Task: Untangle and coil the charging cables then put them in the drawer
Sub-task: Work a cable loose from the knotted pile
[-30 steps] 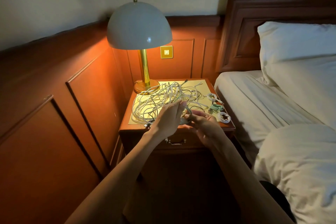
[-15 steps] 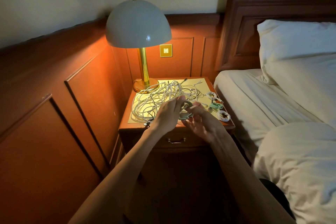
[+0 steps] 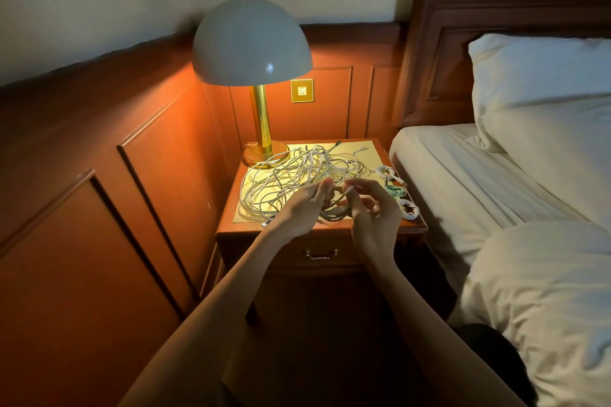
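Note:
A tangle of white and grey charging cables (image 3: 284,180) covers the top of the wooden nightstand (image 3: 413,228). My left hand (image 3: 302,210) holds a grey cable coil (image 3: 334,211) at the front of the tangle. My right hand (image 3: 373,211) pinches the white plug end of that cable (image 3: 347,190) between thumb and forefinger, other fingers spread. Three coiled cables lie along the right edge: a white one (image 3: 385,172), a green one (image 3: 395,190) and another white one (image 3: 410,210). The drawer (image 3: 320,254) below the top is closed, its metal handle showing.
A domed lamp (image 3: 253,43) on a brass stem stands at the nightstand's back left. A bed with white sheets and pillows (image 3: 529,175) lies close on the right. Wood panelling (image 3: 99,175) lines the left wall, with a brass switch plate (image 3: 302,90) behind.
My right hand rose from the nightstand's front edge and now pinches the cable's plug end. The left hand stayed on the grey coil, lifted slightly.

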The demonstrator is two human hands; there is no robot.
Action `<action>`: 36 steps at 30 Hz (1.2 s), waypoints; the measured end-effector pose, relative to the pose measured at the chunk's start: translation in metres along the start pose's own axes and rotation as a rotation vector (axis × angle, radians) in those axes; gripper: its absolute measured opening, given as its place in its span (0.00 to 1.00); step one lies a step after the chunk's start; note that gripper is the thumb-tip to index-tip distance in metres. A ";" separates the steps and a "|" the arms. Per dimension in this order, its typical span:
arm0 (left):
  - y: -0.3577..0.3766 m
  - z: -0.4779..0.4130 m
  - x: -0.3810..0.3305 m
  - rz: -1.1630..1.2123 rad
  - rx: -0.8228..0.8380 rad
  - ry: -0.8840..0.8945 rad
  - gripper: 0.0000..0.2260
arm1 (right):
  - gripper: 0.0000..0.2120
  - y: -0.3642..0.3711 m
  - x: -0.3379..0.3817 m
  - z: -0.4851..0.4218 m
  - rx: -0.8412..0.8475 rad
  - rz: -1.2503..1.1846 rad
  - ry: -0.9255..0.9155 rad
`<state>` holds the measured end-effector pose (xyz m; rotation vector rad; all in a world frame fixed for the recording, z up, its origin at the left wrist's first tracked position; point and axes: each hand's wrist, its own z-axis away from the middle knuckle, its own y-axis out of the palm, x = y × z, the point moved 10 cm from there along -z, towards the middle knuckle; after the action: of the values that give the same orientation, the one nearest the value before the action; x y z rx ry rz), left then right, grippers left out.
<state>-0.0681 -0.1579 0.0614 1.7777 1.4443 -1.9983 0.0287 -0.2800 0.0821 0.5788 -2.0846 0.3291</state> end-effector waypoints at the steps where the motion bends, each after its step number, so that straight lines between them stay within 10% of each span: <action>1: 0.000 0.000 0.000 -0.022 0.008 -0.003 0.21 | 0.10 0.002 -0.015 0.002 -0.024 -0.109 0.159; 4: 0.001 0.002 -0.005 -0.054 0.007 0.027 0.21 | 0.14 0.016 -0.041 0.011 -0.045 -0.406 0.440; 10: -0.013 -0.001 -0.003 -0.093 -0.130 0.046 0.19 | 0.09 0.018 0.030 0.010 0.114 0.423 -0.628; 19: -0.013 0.004 0.001 -0.018 -0.088 -0.002 0.25 | 0.10 0.016 -0.053 0.010 0.095 -0.597 0.709; 29: -0.015 0.002 0.007 0.301 -0.089 -0.109 0.25 | 0.06 -0.013 -0.049 -0.005 0.298 -0.499 0.546; 36: -0.024 0.005 0.006 0.415 -0.160 -0.178 0.21 | 0.22 -0.051 -0.033 -0.029 0.095 -0.402 0.341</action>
<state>-0.0883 -0.1453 0.0690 1.6228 1.0452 -1.7260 0.0913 -0.3018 0.0704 0.9121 -1.5906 0.2711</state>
